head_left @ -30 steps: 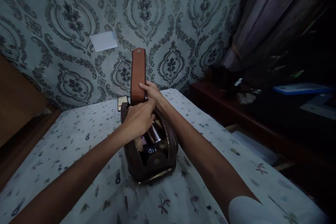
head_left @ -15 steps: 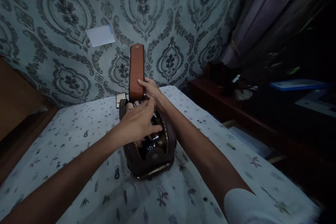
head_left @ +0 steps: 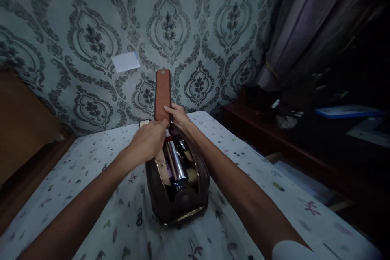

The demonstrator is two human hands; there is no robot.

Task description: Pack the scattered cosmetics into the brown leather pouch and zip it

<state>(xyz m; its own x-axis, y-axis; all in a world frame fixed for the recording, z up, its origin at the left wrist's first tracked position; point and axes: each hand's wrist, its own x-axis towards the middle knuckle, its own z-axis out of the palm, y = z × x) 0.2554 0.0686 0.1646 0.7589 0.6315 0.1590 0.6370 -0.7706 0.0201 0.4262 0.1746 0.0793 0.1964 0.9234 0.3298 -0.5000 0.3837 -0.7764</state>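
Note:
A dark brown toiletry bag [head_left: 179, 211] with a gold zipper stands unzipped on the bed, its contents showing. Its long tan-lined flap [head_left: 163, 93], with a snap at the tip, rises upright at the far end. My right hand [head_left: 179, 117] grips this flap near its base, thumb on the tan face. My left hand [head_left: 150, 138] is closed over the bag's far left rim, fingertips by the flap's base; whatever they pinch is hidden. Inside lie a shiny silver tube [head_left: 176, 158], a beige slim packet [head_left: 163, 166] and other cosmetics I cannot make out.
A phone [head_left: 144, 122] shows partly behind the bag. The bed's white patterned sheet [head_left: 91, 162] runs up to a wallpapered wall with a white paper [head_left: 125, 61] on it. Dark reddish furniture [head_left: 256, 130] stands at right, a brown wooden panel [head_left: 27, 126] at left.
My left hand has moved from over the bag's middle toward its far end and closed, uncovering the silver tube. My right hand still holds the flap. The view has tilted up slightly.

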